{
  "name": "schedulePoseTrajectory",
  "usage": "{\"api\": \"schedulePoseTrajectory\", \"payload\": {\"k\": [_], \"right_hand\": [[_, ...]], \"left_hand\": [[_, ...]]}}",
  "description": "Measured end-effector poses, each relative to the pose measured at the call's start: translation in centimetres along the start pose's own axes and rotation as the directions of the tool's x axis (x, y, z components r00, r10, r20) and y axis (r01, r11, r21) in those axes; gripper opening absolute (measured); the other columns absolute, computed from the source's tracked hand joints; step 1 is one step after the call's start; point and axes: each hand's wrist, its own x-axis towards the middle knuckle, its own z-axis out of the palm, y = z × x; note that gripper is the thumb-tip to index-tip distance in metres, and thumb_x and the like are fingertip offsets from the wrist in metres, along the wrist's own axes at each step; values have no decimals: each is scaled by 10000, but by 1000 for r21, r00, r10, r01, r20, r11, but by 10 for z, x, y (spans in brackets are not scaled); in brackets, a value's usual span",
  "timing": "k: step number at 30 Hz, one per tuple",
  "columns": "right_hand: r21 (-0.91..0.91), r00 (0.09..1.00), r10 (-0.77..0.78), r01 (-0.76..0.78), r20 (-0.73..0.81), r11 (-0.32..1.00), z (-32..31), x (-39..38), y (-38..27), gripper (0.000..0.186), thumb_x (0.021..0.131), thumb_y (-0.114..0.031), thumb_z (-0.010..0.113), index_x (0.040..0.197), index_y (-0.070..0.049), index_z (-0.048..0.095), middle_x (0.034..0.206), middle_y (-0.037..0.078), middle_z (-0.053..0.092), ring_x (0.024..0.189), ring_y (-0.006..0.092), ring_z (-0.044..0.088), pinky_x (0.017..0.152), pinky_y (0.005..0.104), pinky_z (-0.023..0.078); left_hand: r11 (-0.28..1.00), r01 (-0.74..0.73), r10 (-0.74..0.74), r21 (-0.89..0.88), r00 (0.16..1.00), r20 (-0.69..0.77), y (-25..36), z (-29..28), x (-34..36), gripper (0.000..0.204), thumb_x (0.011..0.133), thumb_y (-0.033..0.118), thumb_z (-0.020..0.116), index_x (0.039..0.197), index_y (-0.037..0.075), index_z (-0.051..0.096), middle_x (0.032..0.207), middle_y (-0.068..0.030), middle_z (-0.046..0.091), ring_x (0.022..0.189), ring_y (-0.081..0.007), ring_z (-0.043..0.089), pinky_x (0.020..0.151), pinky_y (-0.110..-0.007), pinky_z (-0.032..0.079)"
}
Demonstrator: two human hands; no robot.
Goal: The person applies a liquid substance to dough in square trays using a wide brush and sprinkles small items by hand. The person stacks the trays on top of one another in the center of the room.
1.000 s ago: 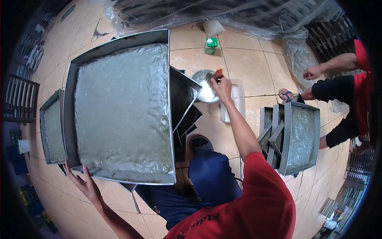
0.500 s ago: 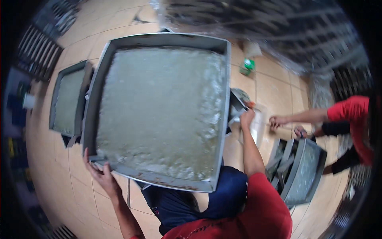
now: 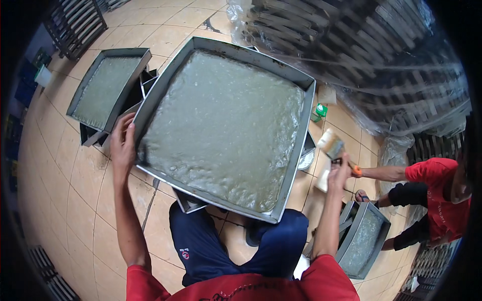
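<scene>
Grey metal formed the large square tray [image 3: 241, 55] lying before the person's navy trousers [image 3: 201, 238], with other metal edges [image 3: 188, 201] showing beneath its near wall. Filling was done there: a wet, grey-green mass [image 3: 226, 130] reached nearly from wall to wall, smoother through the middle and lumpier toward the near side. Levelling looked incomplete along that strip, though how much of the surface had been brushed could not be told.

The left hand [image 3: 122, 145] was set against the tray's left wall, its fingers loosely bent and touching the metal; whether they truly gripped it was unclear. The right hand [image 3: 340, 173] had its fingers closed around the handle of a wide brush [image 3: 331, 145], its pale bristles pointing up and well clear of the mass, so no stroke was being made. White material [image 3: 306, 160] showed just beyond the tray's right wall, mostly hidden.

Smaller-looking trays at left [image 3: 129, 85] and right [image 3: 353, 228] were filled too. A co-worker's forearm [image 3: 384, 173] reached in behind the brush handle, the hand hidden. Near the tray's far right corner, a green carton [image 3: 319, 112] stood on the tiled floor [image 3: 70, 180].
</scene>
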Motion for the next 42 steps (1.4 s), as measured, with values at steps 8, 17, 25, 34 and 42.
{"api": "schedulePoseTrajectory", "payload": {"k": [8,17,25,34,42], "right_hand": [[-225,829,-115,278,547,934,211,-173,-129,402,904,-261,727,1218,-52,586,1106,79,641,987,171,624,817,337,536],[-248,363,-44,715,931,654,304,-216,-29,279,856,-242,743,1013,-17,692,921,100,726,861,154,676,768,326,526],[13,12,-47,866,999,500,306,-251,-36,227,856,-117,654,1081,-88,672,892,173,716,803,351,713,703,411,575],[10,19,-142,979,990,201,471,-132,22,277,893,-320,705,1052,-96,669,900,110,735,845,221,725,714,389,558],[197,-364,93,681,927,706,338,-214,-23,179,869,-141,670,1037,-80,672,859,86,727,792,251,715,736,387,559]], "left_hand": [[994,-21,28,105,998,-65,10,-8,-17,289,1010,181,484,1228,75,640,1116,-174,695,1034,-300,679,893,-369,499],[999,-44,45,16,998,-49,-6,-5,-10,288,1011,179,490,1218,56,648,1108,-170,702,1024,-275,680,895,-360,495],[985,52,-37,162,995,-95,3,-10,-13,292,1034,191,458,1213,63,650,1119,-153,704,1059,-261,673,898,-352,490],[999,-20,22,41,998,-50,3,2,-4,331,1062,166,396,1219,-7,631,1139,-124,684,1080,-192,624,962,-313,444],[1000,-17,16,-16,998,-61,-2,5,-1,308,1056,158,424,1173,-17,649,1018,-101,699,945,-136,616,867,-287,468]]}}
